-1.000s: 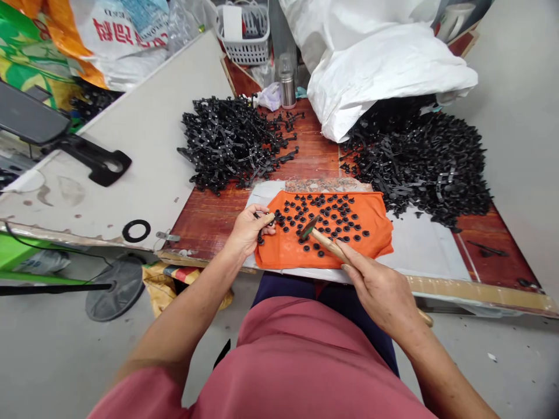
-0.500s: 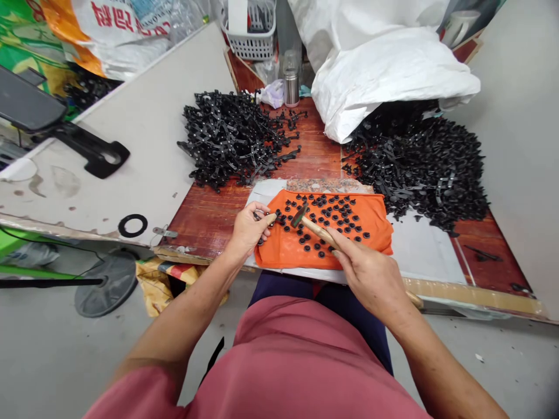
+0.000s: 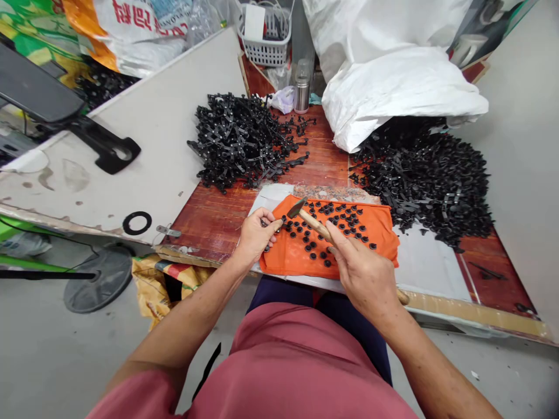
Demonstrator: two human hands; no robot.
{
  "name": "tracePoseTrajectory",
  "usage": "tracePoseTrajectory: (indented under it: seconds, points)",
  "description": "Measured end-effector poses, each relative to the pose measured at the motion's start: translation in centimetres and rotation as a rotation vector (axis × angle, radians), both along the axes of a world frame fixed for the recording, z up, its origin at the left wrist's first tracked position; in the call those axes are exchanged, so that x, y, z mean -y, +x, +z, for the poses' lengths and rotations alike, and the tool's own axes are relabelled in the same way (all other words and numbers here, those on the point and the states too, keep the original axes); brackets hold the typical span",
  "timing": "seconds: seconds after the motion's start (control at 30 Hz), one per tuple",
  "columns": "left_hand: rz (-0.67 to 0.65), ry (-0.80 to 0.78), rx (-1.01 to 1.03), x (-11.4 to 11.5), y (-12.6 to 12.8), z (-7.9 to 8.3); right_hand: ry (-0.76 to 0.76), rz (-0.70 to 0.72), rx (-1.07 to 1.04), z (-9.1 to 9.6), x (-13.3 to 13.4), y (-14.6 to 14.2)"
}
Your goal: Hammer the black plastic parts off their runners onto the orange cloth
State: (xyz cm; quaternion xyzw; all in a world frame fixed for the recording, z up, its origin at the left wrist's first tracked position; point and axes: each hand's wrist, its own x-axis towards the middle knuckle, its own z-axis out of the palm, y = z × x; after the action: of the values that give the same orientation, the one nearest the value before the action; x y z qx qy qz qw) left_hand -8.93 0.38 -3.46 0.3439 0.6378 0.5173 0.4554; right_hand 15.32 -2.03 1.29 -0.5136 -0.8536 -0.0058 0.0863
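A wooden-handled hammer (image 3: 315,223) is gripped in my right hand (image 3: 367,272), its dark head tilted above the upper left part of an orange cloth (image 3: 288,265). Many small round black plastic pieces (image 3: 327,263) are spread over that cloth. At its left edge, my left hand (image 3: 257,235) is closed, thumb and fingers pinching a small black plastic piece (image 3: 283,220). The fingers partly hide it, so its full shape does not show. The hammer head is close to the right of my left fingertips.
A heap of black plastic parts (image 3: 238,142) lies at the back left, and a bigger heap (image 3: 430,174) at the right spills from a white sack (image 3: 402,87). A steel bottle (image 3: 301,87) and a grey basket (image 3: 266,46) stand behind. A black ring (image 3: 137,223) lies on the left board.
The hammer head has moved left and tipped over, closer to my left fingertips. My left hand keeps its pinch. The whole view has shifted slightly.
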Motion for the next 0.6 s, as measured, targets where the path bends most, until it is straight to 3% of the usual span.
tracePoseTrajectory:
  seconds: [0.13, 0.43, 0.53, 0.6]
  points:
    - [0.005, -0.001, -0.012, 0.0, 0.0, 0.0, -0.051, 0.010, 0.094, 0.0, 0.0, 0.0]
    - [-0.010, -0.047, -0.059, 0.0, 0.1, 0.4, -0.109, 0.022, 0.099, 0.1, -0.2, -1.0]
    - [-0.068, -0.079, -0.087, 0.4, -0.3, 1.0, -0.120, 0.030, -0.093, 0.6, 0.2, -0.3]
    - [-0.193, -0.092, -0.088, 0.4, -1.1, 2.1, -0.129, 0.005, -0.291, 0.9, 0.9, 1.1]
